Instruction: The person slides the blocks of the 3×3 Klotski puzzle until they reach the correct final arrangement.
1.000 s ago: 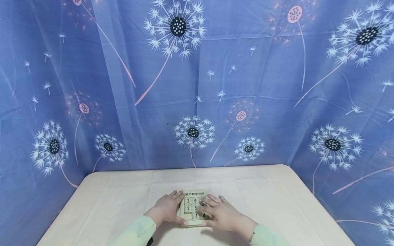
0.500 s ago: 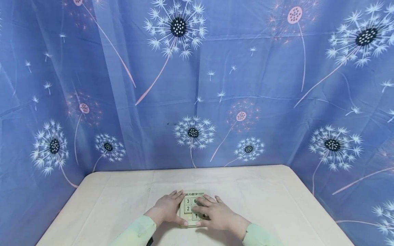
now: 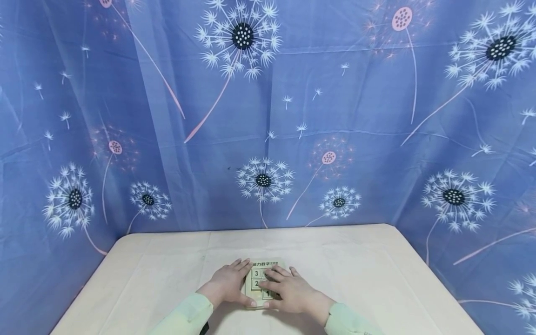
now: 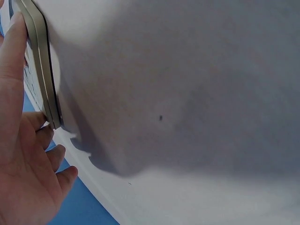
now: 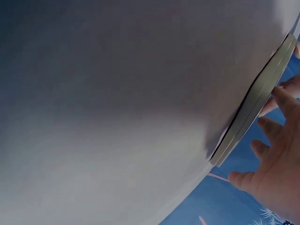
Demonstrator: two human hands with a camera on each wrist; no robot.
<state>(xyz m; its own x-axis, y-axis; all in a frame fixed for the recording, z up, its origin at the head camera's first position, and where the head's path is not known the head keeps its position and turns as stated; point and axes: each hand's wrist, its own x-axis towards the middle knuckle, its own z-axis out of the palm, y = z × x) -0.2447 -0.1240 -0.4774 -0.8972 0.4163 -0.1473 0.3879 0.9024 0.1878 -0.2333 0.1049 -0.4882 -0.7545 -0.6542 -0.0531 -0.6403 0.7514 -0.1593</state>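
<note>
1. Leftward movement by the right hand [image 3: 291, 291] has carried it further across the number puzzle [image 3: 256, 295] since a second ago; the digits 6, 5 and 4, readable then, are now covered or mostly so. The left hand [image 3: 228, 283] has stayed put.
2. Largest is the blue dandelion-print cloth [image 3: 226, 186], hanging behind and on both sides, patterned in white, black and pink.
3. Next comes the cream surface [image 3: 356, 260], on which the puzzle lies flat, near its front and about the middle.
4. Pale green sleeves reach in from below, the left sleeve [image 3: 182, 316] and the right sleeve [image 3: 349, 321].
5. Of the hands, the left holds the puzzle's left side between thumb and fingers, the thumb at the near edge. The right is spread wide over the tiles, its thumb by the near edge; exactly which tile it touches cannot be told.
6. On the puzzle's far strip, dark characters read 力数字; the one before them is partly hidden by the left fingers, and the smaller print after them is too small to read.
7. Smallest are the square tiles: the 3 tile [image 3: 256, 273] above the 2 tile [image 3: 256, 284], and the 1 tile [image 3: 267, 294] lower and to the right, beside a vacant lower-left slot.
</note>
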